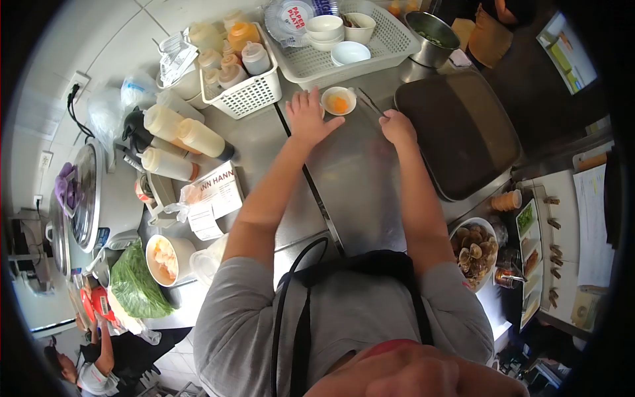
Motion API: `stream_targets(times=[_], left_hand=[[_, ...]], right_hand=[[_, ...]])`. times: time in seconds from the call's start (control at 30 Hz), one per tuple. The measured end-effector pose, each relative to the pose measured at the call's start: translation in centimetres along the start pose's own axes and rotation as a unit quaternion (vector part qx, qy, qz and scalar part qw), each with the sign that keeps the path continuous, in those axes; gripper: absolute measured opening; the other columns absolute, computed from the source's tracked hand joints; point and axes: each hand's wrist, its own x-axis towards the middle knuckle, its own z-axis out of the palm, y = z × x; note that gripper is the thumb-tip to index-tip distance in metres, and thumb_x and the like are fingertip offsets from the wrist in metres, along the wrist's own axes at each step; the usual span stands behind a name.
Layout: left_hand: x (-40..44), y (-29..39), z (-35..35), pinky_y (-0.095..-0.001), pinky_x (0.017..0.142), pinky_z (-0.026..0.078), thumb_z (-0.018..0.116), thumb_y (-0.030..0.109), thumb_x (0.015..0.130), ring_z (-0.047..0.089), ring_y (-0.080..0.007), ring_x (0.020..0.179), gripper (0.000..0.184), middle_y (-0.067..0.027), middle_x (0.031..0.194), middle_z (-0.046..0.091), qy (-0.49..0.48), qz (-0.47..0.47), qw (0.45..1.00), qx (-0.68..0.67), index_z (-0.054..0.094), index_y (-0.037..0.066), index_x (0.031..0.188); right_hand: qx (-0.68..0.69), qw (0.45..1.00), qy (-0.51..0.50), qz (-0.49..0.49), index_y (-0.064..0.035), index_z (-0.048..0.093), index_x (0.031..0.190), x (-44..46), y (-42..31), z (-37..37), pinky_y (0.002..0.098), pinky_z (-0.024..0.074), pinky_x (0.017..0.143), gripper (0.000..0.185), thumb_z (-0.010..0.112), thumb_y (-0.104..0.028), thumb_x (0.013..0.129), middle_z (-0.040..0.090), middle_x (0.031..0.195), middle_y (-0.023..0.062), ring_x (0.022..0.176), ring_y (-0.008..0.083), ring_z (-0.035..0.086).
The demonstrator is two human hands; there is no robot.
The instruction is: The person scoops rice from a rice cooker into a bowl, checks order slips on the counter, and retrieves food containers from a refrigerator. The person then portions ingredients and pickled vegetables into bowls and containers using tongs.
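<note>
A small white bowl [338, 102] with something orange in it, perhaps egg yolk, stands on the steel counter [350, 159]. Just left of it, my left hand [307, 119] is spread with its fingers apart and holds nothing. My right hand [399, 128], to the right of the bowl, is closed around the end of a thin dark utensil [371, 102], whose other end points up and left towards the bowl. Tongs or chopsticks, I cannot tell which. A large dark tray [460, 132] lies right of my right hand.
Behind are a basket [245, 98] of sauce bottles, a crate [390, 53] with bowls and a metal pot [431, 40]. Squeeze bottles [202, 137] and a box [221, 190] are left; a bowl of shells [474, 248] is right. Another person [99, 370] is at lower left.
</note>
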Motion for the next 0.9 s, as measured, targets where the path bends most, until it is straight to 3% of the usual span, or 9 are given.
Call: stream_targets(times=[0.3,0.37,0.47,0.57,0.63,0.7,0.77,0.8,0.9], left_hand=[[-2.3,-5.6,-12.6,-0.0470,0.090,0.026,0.063,0.046,0.062,0.035,-0.0362,0.109,0.077,-0.0214,0.115,0.040,0.078,0.006,0.997,0.015,0.037,0.002,0.119],[-3.1,-4.6,-13.9,-0.0419,0.088,0.030,0.060,0.043,0.069,0.038,-0.0287,0.108,0.068,-0.0197,0.114,0.042,0.056,-0.055,0.987,-0.138,0.038,0.000,0.118],[-4.4,0.3,-13.4,-0.0323,0.090,0.031,0.049,0.041,0.081,0.041,-0.0221,0.107,0.055,-0.0115,0.114,0.046,-0.063,-0.167,0.855,-0.487,0.040,0.001,0.117],[-6.1,6.1,-11.3,-0.0305,0.088,0.034,0.044,0.041,0.083,0.045,-0.0205,0.103,0.049,-0.0091,0.112,0.047,-0.212,-0.208,0.710,-0.638,0.042,0.004,0.115],[-6.7,9.6,-10.9,-0.0319,0.083,0.038,0.038,0.040,0.086,0.049,-0.0181,0.096,0.042,-0.0067,0.106,0.051,-0.202,-0.234,0.601,-0.737,0.046,0.006,0.109],[-6.7,9.6,-10.0,-0.0325,0.079,0.039,0.037,0.035,0.086,0.052,-0.0191,0.089,0.030,-0.0065,0.092,0.056,-0.192,-0.242,0.538,-0.785,0.051,0.009,0.090],[-6.6,9.3,-11.4,-0.0345,0.078,0.037,0.037,0.034,0.086,0.052,-0.0225,0.089,0.028,-0.0076,0.092,0.056,-0.239,-0.196,0.469,-0.827,0.050,0.009,0.082],[-6.7,9.1,-12.7,-0.0349,0.078,0.037,0.037,0.035,0.085,0.052,-0.0231,0.089,0.029,-0.0077,0.091,0.056,-0.226,-0.193,0.492,-0.818,0.049,0.010,0.079],[-7.4,6.1,-16.1,-0.0352,0.076,0.036,0.038,0.037,0.085,0.050,-0.0223,0.086,0.030,-0.0068,0.087,0.055,-0.199,-0.175,0.517,-0.814,0.048,0.010,0.078]], right_hand=[[-0.079,0.995,-0.040,-0.040,-0.0131,0.051,0.103,-3.6,-5.5,-3.0,0.0382,0.0431,0.074,0.028,0.046,-0.028,0.079,0.058,0.096,0.0110,0.091,0.0274,0.054],[-0.028,0.998,0.008,-0.050,-0.0118,0.050,0.105,-5.1,-6.0,-4.5,0.0391,0.0426,0.075,0.031,0.046,-0.029,0.080,0.057,0.098,0.0126,0.092,0.0290,0.053],[0.214,0.964,0.072,-0.144,-0.0029,0.047,0.109,-6.4,-6.6,-3.6,0.0373,0.0421,0.077,0.036,0.046,-0.025,0.080,0.053,0.102,0.0192,0.095,0.0332,0.051],[0.303,0.939,-0.047,-0.157,0.0008,0.049,0.099,-13.4,-9.7,-7.1,0.0379,0.0432,0.071,0.033,0.050,-0.022,0.076,0.056,0.088,0.0221,0.082,0.0325,0.055],[0.214,0.950,-0.022,-0.228,-0.0044,0.045,0.111,-16.2,-9.3,-8.3,0.0397,0.0428,0.072,0.040,0.049,-0.020,0.074,0.056,0.091,0.0219,0.084,0.0360,0.054],[0.193,0.934,0.018,-0.299,-0.0051,0.051,0.104,-17.3,-6.3,-10.3,0.0380,0.0437,0.072,0.034,0.049,-0.019,0.074,0.056,0.095,0.0171,0.085,0.0336,0.054],[0.080,0.955,0.107,-0.264,-0.0045,0.058,0.091,-16.7,-1.4,-15.3,0.0360,0.0448,0.072,0.023,0.049,-0.018,0.075,0.056,0.101,0.0125,0.086,0.0297,0.055],[-0.164,0.898,0.225,-0.341,-0.0079,0.061,0.083,-15.6,2.6,-18.2,0.0366,0.0451,0.072,0.019,0.046,-0.015,0.075,0.058,0.095,0.0095,0.083,0.0280,0.056],[-0.087,0.956,0.258,0.109,-0.0068,0.060,0.081,-12.8,19.6,-23.0,0.0381,0.0461,0.067,0.017,0.047,-0.015,0.074,0.060,0.084,0.0127,0.077,0.0305,0.057]])
